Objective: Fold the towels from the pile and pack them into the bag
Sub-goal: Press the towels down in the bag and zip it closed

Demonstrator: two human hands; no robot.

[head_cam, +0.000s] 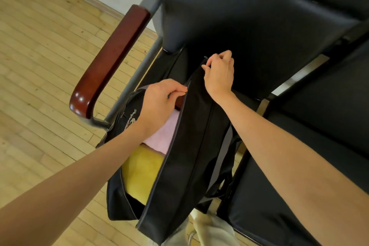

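A black bag (191,146) stands on the seat of a black chair (249,16), its top open on the left side. Inside lie a pink towel (159,134) and, nearer, a yellow towel (143,173). The left hand (159,102) pinches the bag's zip edge, fingers curled tight. The right hand (219,74) grips the far end of the bag's top, fingers closed on the fabric. A red-brown armrest (111,58) stands to the left, over a wooden floor (40,66).

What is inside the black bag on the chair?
Inside the bag a pink towel and a yellow towel show. The flap and the left hand cover the rest.
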